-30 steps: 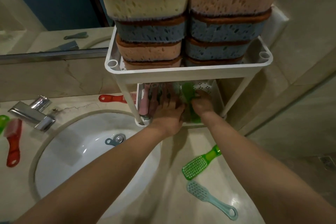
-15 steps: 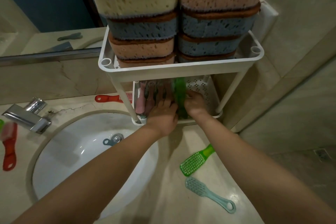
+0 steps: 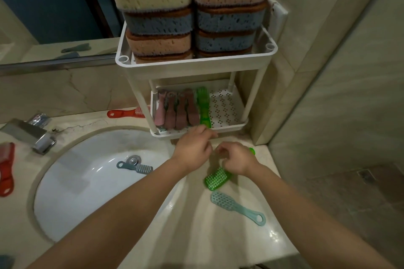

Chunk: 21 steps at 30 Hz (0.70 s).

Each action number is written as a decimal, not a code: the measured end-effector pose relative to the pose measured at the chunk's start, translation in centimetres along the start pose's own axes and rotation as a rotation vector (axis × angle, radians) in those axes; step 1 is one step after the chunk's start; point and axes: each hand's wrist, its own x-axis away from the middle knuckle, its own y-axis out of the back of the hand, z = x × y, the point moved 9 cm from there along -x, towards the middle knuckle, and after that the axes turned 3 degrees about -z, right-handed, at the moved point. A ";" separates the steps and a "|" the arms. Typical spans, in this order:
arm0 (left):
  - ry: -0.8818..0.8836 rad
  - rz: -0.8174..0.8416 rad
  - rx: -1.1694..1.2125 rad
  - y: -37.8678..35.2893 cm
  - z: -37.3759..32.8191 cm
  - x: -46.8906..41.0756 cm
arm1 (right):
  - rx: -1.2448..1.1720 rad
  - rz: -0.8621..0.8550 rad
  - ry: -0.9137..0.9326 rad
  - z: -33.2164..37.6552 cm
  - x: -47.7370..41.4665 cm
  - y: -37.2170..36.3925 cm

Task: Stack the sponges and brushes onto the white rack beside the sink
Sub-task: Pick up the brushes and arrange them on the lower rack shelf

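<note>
- Sponges (image 3: 157, 42), porous brown-topped oblong blocks, fill the top tier of the white plastic rack (image 3: 196, 67), beyond our fingertips (image 3: 210, 134).
- Dusky pink brushes (image 3: 175, 109) and a translucent green brush (image 3: 203, 105) stand on its perforated lower tray, just past our left hand (image 3: 192, 148), whose fingers curl loosely around nothing.
- Our right hand (image 3: 237, 160) covers the handle of a bristly green plastic brush (image 3: 217, 179); fingers bent, we cannot tell whether they grip it.

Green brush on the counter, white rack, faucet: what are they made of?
The green brush on the counter looks like translucent glossy plastic, going by its bright, see-through body. The white rack is probably matte moulded plastic, with rounded rims and a perforated lower tray. The faucet is metal, likely chrome-plated, since it is mirror-bright with sharp reflections.
</note>
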 end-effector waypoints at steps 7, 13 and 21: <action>0.088 0.229 -0.006 -4.0 -0.4 2.4 | 0.410 0.122 0.092 -0.8 2.0 -3.3; 0.179 0.159 0.070 -3.4 0.5 2.8 | 0.114 -0.165 0.054 -0.3 2.2 0.0; 0.221 -0.148 0.312 1.2 0.6 0.2 | -0.592 -0.471 -0.097 1.4 0.6 5.6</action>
